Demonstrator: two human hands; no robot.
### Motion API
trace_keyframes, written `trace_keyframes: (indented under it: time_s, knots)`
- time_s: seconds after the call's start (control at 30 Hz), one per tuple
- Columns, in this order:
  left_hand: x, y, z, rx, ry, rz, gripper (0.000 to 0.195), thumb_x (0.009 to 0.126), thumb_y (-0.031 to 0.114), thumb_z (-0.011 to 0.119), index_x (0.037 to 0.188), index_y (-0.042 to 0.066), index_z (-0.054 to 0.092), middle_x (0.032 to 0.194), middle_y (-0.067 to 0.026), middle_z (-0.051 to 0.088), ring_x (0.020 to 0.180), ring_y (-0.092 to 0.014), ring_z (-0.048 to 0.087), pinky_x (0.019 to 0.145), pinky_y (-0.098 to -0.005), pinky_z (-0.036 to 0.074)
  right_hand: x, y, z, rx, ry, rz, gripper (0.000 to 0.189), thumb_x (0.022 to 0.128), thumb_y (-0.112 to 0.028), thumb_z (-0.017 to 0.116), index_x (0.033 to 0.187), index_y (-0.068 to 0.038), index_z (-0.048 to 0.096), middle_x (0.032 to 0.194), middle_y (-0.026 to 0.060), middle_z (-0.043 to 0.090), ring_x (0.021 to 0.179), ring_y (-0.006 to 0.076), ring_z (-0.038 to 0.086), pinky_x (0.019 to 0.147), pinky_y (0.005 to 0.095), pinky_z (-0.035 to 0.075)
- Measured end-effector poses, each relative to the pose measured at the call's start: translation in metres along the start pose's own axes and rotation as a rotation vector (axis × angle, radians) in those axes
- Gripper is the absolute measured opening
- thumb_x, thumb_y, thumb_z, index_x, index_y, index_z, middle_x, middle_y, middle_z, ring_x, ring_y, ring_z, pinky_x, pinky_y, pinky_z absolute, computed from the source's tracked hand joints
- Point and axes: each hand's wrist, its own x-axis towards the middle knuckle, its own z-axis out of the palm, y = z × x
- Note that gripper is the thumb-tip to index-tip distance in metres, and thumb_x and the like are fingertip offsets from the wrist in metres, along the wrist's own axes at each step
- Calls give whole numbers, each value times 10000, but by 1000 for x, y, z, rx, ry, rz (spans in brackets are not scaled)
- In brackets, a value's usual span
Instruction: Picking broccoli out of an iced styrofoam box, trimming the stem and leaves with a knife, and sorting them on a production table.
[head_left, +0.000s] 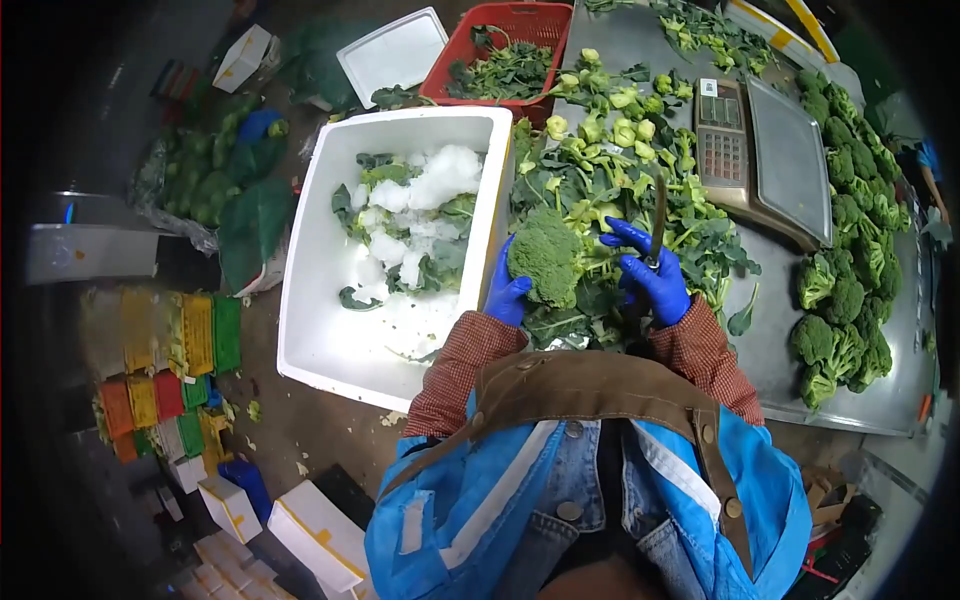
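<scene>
A large head of broccoli (550, 257) rests in my left hand (508, 289), which wears a blue glove and grips it from the left side. My right hand (651, 274), gloved the same way, is closed around the handle of a knife (659, 217) whose blade points up and away from me. The broccoli's stalk faces the right hand. Beneath both hands lies a heap of cut broccoli leaves and stalk pieces (592, 187). Directly left of my left hand stands a white foam box (307, 300) holding crushed ice (442, 180) and some leafy broccoli.
A digital scale (724, 142) with a metal pan stands on the steel table (765, 315). Trimmed broccoli heads (847, 292) are piled along its right side. A red plastic basket (487, 15) of leaves sits at the back. Stacked coloured crates (199, 334) and foam boxes (319, 536) stand left on the floor.
</scene>
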Motion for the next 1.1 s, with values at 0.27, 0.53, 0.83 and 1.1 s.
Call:
trace_keyframes:
  time_s: [0.27, 0.53, 0.83, 1.1]
  knots:
    - [2, 22, 25, 340, -19, 154, 932, 563, 224, 803, 1311, 36, 281, 1270, -139, 381, 1175, -257, 398, 986, -380, 351, 1, 17, -9, -273, 96, -50, 498, 789, -141, 628, 1253, -74, 459, 1161, 73, 533, 691, 65, 522, 641, 208, 429]
    - [-10, 40, 61, 1039, 38, 467, 960, 465, 267, 851, 1253, 38, 354, 1177, -151, 405, 1130, -293, 408, 965, -403, 350, 1, 16, 17, -596, 108, -264, 775, 698, -179, 732, 1335, -40, 312, 1212, 148, 506, 1126, 208, 479, 934, 334, 387]
    - [-15, 38, 64, 1241, 40, 384, 955, 489, 285, 849, 1268, 43, 353, 1194, -162, 393, 1122, -293, 420, 960, -394, 358, 6, 22, 2, -259, 273, 45, 340, 873, -226, 539, 1157, -39, 547, 857, 10, 570, 748, 59, 467, 700, 197, 407]
    - [-16, 43, 71, 1296, 96, 314, 949, 487, 305, 851, 1265, 56, 367, 1174, -176, 415, 1109, -308, 430, 946, -404, 368, 4, 18, 18, -380, 192, -124, 465, 813, -115, 618, 1244, -44, 459, 918, 53, 564, 870, 84, 513, 799, 239, 427]
